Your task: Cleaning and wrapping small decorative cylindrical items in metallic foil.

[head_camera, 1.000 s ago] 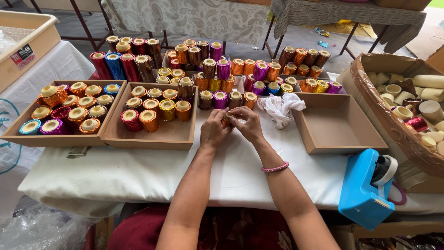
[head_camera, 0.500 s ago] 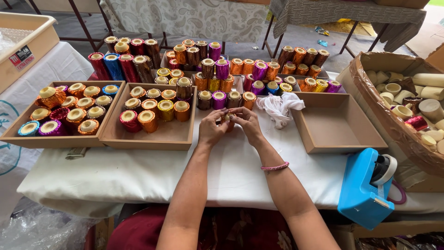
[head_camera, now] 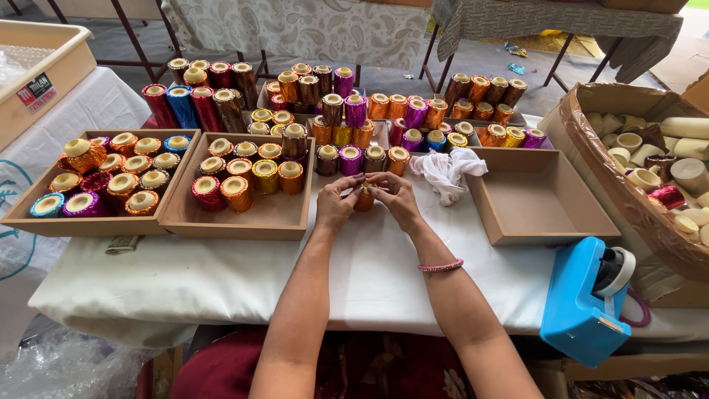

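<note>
Orange foil shows between the fingertips — both the left hand (head_camera: pixel 338 201) and the right hand (head_camera: pixel 396 198) pinch one small foil-wrapped cup (head_camera: pixel 363 199), seemingly orange, just above the white tablecloth (head_camera: pixel 221 273). A crumpled white cloth (head_camera: pixel 447 171) lies just right; cardboard trays (head_camera: pixel 244 218) of similar cups sit left — a blue tape dispenser (head_camera: pixel 583 299) nearer the right edge.

Left hand (head_camera: pixel 337 202), right hand (head_camera: pixel 399 198) fingertip-to-fingertip

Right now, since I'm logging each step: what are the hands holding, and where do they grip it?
Both hands, left hand and right hand, hold one small orange foil-wrapped cylinder between them, fingertips gripping its upper sides.
</note>
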